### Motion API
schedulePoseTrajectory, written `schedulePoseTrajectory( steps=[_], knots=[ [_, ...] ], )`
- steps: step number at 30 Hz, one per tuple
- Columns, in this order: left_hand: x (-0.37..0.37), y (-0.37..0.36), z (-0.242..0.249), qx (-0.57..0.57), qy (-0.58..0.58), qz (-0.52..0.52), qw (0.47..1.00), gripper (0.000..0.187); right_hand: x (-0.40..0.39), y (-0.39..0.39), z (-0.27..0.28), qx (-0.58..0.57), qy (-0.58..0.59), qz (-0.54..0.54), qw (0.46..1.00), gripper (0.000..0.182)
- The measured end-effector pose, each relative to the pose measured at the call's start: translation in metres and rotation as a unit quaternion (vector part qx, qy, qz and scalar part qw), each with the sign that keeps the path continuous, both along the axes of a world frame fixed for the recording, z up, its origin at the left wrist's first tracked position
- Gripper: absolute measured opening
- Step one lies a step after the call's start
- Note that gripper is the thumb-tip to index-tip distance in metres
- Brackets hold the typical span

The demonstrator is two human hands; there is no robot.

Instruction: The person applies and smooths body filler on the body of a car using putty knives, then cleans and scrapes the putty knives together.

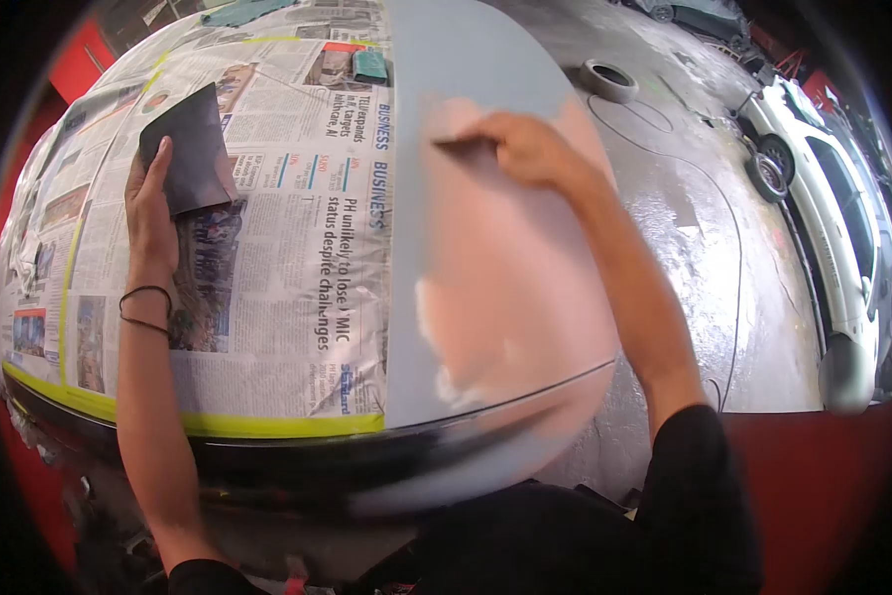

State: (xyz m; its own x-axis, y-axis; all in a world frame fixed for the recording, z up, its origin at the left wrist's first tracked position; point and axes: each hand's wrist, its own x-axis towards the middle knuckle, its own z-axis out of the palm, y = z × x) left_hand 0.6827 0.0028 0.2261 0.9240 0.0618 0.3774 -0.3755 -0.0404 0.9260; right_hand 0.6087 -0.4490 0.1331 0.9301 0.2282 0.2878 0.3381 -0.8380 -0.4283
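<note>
My left hand [154, 203] holds a dark flat sheet [190, 149] above the newspaper masking, its thumb lying over the sheet's near side. On the right, my right hand [525, 147] grips a small dark flat piece [466, 149], whose edge meets the upper part of a pinkish patch [505, 248] on the grey car panel [411, 248]. The patch has whitish, uneven borders. Newspaper [277, 268] covers the panel's left part, with yellow-green tape [287, 426] along its lower edge. A thin dark band is round my left wrist.
A teal block [369, 66] lies on the newspaper at the top. Beyond the panel, a tire [609, 81] and a thin cable [738, 258] are on the shiny floor. A white car [832, 208] stands at the right.
</note>
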Motion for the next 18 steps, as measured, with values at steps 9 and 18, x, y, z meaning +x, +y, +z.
schedulePoseTrajectory(
  steps=[9,18],
  knots=[
    [-0.007,-0.003,0.001,0.024,-0.019,0.0,1.0,0.064,0.044,-0.021,0.026,0.009,-0.032,-0.079,0.996,0.049],
    [-0.014,-0.009,0.004,0.068,0.004,0.057,0.996,0.087,0.092,-0.02,0.009,-0.048,0.103,-0.097,0.989,0.054]
  ],
)
